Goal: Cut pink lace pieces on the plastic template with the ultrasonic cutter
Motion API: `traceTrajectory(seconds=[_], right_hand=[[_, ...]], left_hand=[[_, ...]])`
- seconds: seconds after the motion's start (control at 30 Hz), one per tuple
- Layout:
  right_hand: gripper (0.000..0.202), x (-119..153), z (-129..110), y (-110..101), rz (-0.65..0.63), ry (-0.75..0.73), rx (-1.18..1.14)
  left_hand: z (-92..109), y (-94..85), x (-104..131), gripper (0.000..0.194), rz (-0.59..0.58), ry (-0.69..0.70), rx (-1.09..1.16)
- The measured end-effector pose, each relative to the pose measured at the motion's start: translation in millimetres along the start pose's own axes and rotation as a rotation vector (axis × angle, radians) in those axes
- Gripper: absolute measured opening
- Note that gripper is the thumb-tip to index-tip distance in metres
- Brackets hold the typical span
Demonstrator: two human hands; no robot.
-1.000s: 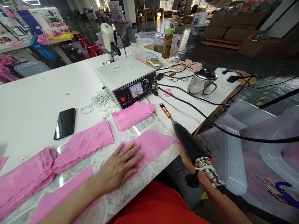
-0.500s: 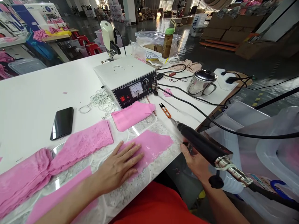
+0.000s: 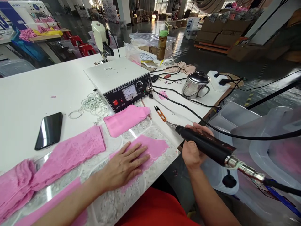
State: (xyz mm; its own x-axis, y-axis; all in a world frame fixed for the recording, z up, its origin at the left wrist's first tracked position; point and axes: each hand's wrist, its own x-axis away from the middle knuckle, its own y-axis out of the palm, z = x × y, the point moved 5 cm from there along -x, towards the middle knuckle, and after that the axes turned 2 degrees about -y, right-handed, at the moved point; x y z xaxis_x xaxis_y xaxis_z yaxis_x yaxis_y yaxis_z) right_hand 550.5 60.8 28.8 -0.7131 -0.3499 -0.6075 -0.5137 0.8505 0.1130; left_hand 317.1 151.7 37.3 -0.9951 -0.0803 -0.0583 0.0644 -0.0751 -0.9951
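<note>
My left hand (image 3: pixel 127 164) lies flat, fingers spread, on a pink fabric piece (image 3: pixel 152 150) on the marble-patterned sheet (image 3: pixel 105 201). My right hand (image 3: pixel 192 153) is around a black ultrasonic welding handpiece (image 3: pixel 204 142) beyond the table's front edge; part of its grip is hidden. The slim metal tip points left, toward orange-handled thread snips (image 3: pixel 160 114). A folded pink fabric piece (image 3: pixel 127 121) lies behind my left hand. To the left are a stack of pink fabric pieces with scalloped edges (image 3: pixel 72 153) and another flat pink piece (image 3: pixel 54 201), partly under my forearm.
A welder control box (image 3: pixel 127 91) stands mid-table, cabled to the handpiece. Around it are loose elastic loops (image 3: pixel 95 105), a phone (image 3: pixel 49 130), a lidded steel mug (image 3: pixel 195 84) and a bottle (image 3: pixel 162 45). Clear plastic bins (image 3: pixel 235 116) stand below right.
My right hand has risen from beneath the handpiece, and its fingers now come around the body. My left hand stays on the pink fabric. The whole view has shifted slightly.
</note>
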Motion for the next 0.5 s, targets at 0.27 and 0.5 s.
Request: traceTrajectory(seconds=[0.27,0.5], right_hand=[[0.025,-31.9,-7.6,-15.1,0.274,0.095,-0.324],[0.015,-41.4,-39.0,-29.5,0.078,0.172,-0.364]], left_hand=[[1.2,0.3,-0.7,0.048,0.012,-0.001,-0.022],[1.3,2.4,-0.5,0.048,0.024,-0.014,0.006]])
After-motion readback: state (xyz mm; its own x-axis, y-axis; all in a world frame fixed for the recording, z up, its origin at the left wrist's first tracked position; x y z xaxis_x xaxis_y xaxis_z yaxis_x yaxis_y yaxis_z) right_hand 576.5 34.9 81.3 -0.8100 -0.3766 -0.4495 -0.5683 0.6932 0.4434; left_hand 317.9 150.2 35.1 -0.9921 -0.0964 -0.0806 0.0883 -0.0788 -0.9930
